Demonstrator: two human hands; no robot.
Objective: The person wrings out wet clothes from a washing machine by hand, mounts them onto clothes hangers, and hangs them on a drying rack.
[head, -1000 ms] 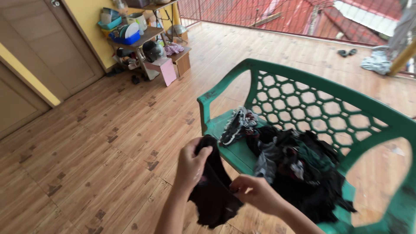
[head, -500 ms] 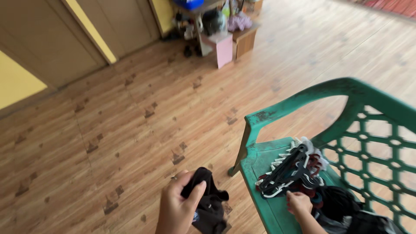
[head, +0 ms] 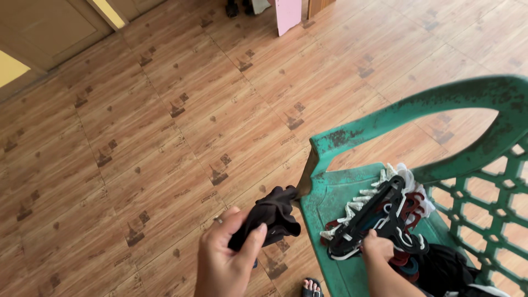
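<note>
Left hand (head: 228, 256) had a bunched-up black garment (head: 269, 215) clamped between thumb and fingers, held out over the floor just left of the green plastic bench (head: 352, 140). Right hand (head: 378, 246) was closed on the pile of clothes hangers (head: 379, 215) on the seat. Nothing was hung, and dark clothes (head: 448, 269) sat piled there, mostly cut off. Couldn't tell what kind of garment it was.

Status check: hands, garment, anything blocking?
Left hand shut on bunched dark garment. Right hand on stack of plastic hangers, grip unclear, on green bench. Nothing in the way.
</note>
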